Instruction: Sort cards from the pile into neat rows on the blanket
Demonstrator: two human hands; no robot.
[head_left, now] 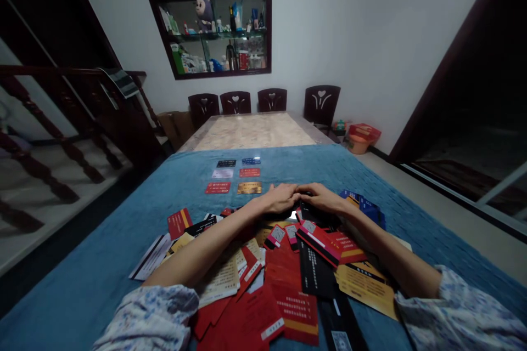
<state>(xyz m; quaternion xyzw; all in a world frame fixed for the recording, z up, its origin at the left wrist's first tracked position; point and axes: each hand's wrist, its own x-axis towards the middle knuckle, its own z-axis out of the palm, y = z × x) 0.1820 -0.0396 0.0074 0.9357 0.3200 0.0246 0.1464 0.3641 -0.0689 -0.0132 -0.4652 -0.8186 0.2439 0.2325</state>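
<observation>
- Left hand (283, 197) meets right hand (321, 197), fingers curled narrow; whether they grip anything, I can't tell!
- Card pile (288, 274) sprawls at their six o'clock; six laid-out cards (250, 173) sit at ten.

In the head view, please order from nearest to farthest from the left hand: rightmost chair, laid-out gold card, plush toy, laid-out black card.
1. Gold card, just left of the left hand.
2. Black card, farthest row, left column.
3. Rightmost chair, by the table's far end.
4. Plush toy, in the wall niche.
</observation>
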